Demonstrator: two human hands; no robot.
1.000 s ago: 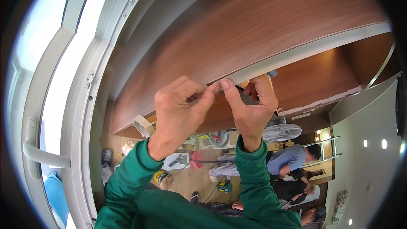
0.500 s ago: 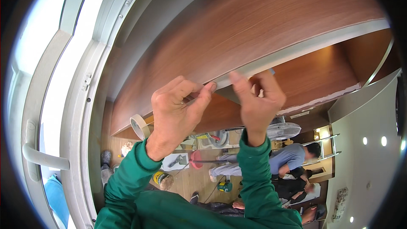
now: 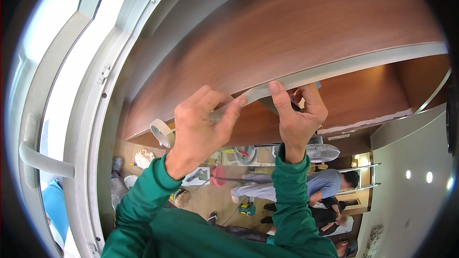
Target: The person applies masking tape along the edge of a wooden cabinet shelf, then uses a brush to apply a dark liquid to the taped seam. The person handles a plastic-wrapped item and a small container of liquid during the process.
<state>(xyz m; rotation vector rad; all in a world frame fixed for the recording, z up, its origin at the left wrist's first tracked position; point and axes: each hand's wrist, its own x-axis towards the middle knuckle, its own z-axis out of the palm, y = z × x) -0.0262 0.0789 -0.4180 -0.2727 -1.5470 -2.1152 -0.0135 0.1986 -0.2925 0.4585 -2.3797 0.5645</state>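
Note:
A pale strip of masking tape [image 3: 344,68] runs along the front edge of a reddish-brown wooden panel [image 3: 306,24]. My left hand [image 3: 198,124] is closed, pinching the strip between thumb and fingers just off the edge. Beside that wrist hangs the tape roll [image 3: 162,134], partly hidden by the hand. Further right, my right hand [image 3: 300,117] lays its thumb on the tape while its bent fingers reach under the panel's edge, gripping the taped edge. Something dark and flat shows between the two hands, too covered to name.
A window frame with a white handle [image 3: 45,160] stands close on the left. Below, a fan [image 3: 322,153], a green-and-black tool [image 3: 247,209] and a pink pan [image 3: 218,176] are in view. A person in blue [image 3: 322,184] and others are beyond my right arm, near a ladder [image 3: 366,177].
My right thumb has come to rest on the tape after a blurred motion. The left hand keeps its pinch. The view has shifted slightly, so the panel edge appears lower on the right.

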